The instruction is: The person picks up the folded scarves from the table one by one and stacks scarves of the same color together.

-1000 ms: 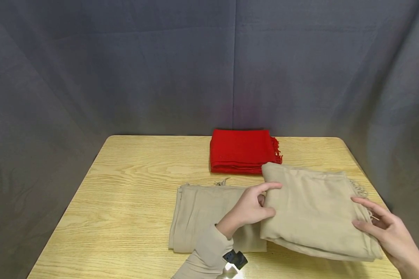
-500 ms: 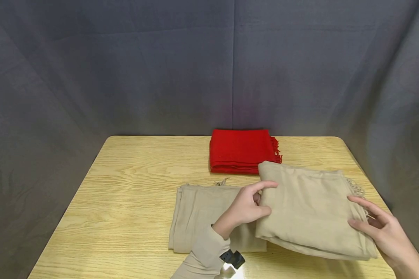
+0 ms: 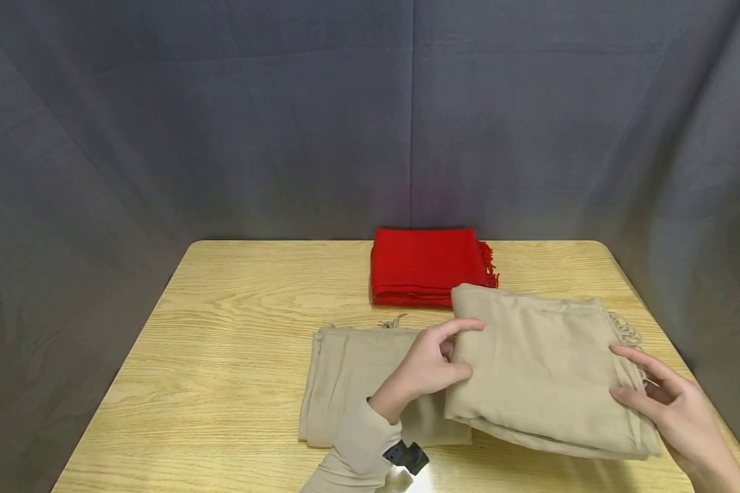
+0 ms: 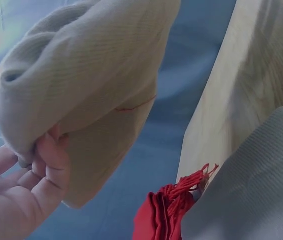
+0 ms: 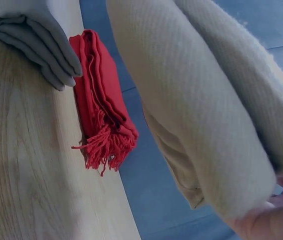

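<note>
Between my two hands hangs a folded beige scarf (image 3: 543, 370) with fringe at its right edge, raised above the table on the right. My left hand (image 3: 428, 363) grips its left edge, thumb and index finger on the top face. At the opposite edge, my right hand (image 3: 669, 404) pinches the folds near the fringe. A second folded beige scarf (image 3: 358, 383) lies on the table, partly hidden behind my left hand and the raised scarf. From the left wrist, the held scarf (image 4: 96, 75) shows its underside with fingers curled at its edge; the right wrist view shows its thick rolled folds (image 5: 196, 105).
A folded red scarf (image 3: 425, 263) with a fringed right end lies at the back of the wooden table (image 3: 222, 342). The raised scarf overlaps its front corner in the head view. Dark grey curtains (image 3: 284, 123) hang around the table's back and sides.
Both hands and the held scarf have shifted slightly to the left, overlapping more of the scarf on the table. The red scarf and the lying beige scarf have stayed put.
</note>
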### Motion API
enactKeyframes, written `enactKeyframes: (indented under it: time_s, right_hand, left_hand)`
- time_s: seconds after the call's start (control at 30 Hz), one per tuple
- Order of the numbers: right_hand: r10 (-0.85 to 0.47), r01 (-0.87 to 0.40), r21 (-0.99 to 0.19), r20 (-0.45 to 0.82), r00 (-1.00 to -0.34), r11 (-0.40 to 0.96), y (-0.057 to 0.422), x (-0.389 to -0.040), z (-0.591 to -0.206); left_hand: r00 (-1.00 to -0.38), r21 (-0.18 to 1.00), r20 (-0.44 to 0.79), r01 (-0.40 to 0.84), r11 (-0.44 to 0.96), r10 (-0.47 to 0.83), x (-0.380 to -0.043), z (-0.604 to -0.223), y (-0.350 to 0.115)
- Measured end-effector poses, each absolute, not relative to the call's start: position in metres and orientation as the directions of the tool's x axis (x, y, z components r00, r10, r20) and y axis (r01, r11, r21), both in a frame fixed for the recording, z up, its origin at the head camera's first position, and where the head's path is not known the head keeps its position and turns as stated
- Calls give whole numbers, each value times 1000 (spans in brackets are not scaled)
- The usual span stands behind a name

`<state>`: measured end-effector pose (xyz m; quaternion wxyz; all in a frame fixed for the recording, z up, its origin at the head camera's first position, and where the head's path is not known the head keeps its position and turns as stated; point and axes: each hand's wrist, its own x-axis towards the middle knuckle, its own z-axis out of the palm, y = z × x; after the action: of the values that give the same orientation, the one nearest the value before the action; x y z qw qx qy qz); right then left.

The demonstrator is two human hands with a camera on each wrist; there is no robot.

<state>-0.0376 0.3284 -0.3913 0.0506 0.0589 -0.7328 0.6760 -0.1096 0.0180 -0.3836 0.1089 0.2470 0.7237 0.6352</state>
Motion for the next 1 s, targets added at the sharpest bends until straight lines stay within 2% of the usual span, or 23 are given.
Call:
enactKeyframes:
  time_s: [1.0]
  right_hand:
    - [5, -118, -985, 119, -993, 125, 313, -32, -386]
  left_hand:
    - [-865, 986, 111, 159, 58, 488, -108, -375, 6]
